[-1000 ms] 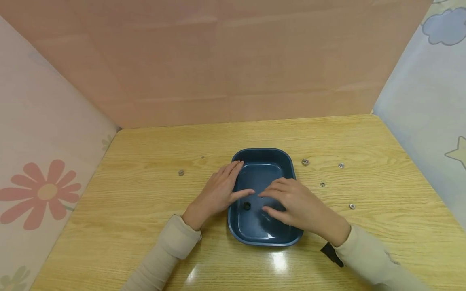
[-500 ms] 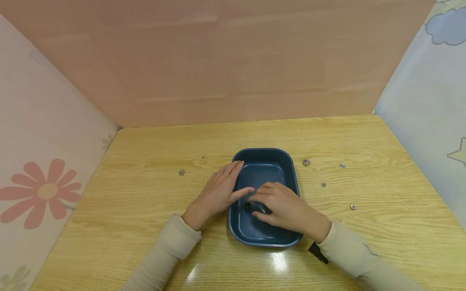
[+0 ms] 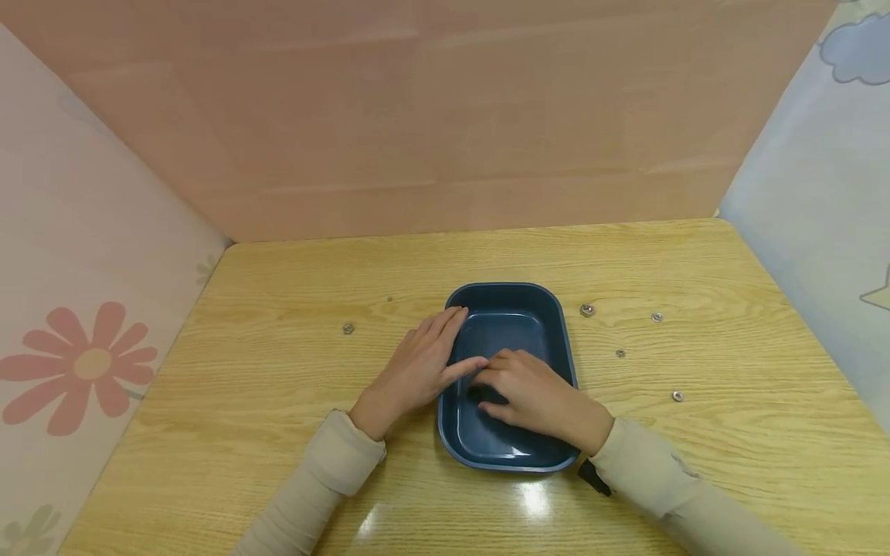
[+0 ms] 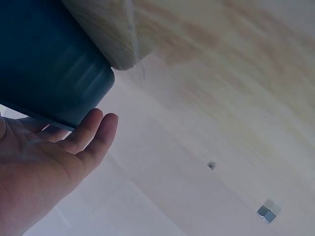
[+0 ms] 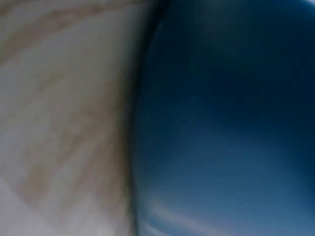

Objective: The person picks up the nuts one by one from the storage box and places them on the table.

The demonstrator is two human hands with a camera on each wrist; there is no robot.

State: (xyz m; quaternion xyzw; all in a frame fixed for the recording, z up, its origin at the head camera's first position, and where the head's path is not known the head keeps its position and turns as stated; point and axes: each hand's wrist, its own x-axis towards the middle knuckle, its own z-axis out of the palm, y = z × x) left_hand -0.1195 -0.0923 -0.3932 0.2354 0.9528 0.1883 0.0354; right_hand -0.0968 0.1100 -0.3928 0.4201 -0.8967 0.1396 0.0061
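Note:
A dark blue tray (image 3: 511,455) stands on the table. My left hand (image 3: 417,371) rests on its left rim, the thumb reaching inside; in the left wrist view the fingers (image 4: 101,140) lie slightly bent at the tray's edge. My right hand (image 3: 531,398) is lowered into the tray, thumb and fingers bent but apart on either side of a black hex nut (image 3: 478,392). Shadow and fingers partly hide this nut, and contact is not visible. The right wrist view shows the tray wall (image 5: 211,123), blurred, without the hand.
On the table's right lie several metal nuts, among them a larger nut (image 3: 587,310) and a small nut (image 3: 621,354). To the left are a nut (image 3: 348,329) and a tiny nut (image 3: 389,299). A pink back wall (image 3: 431,154) and patterned side walls surround the table.
My right hand has moved left and down inside the tray, over to the black nut, with thumb and fingers drawing closer together. The left hand has stayed on the rim.

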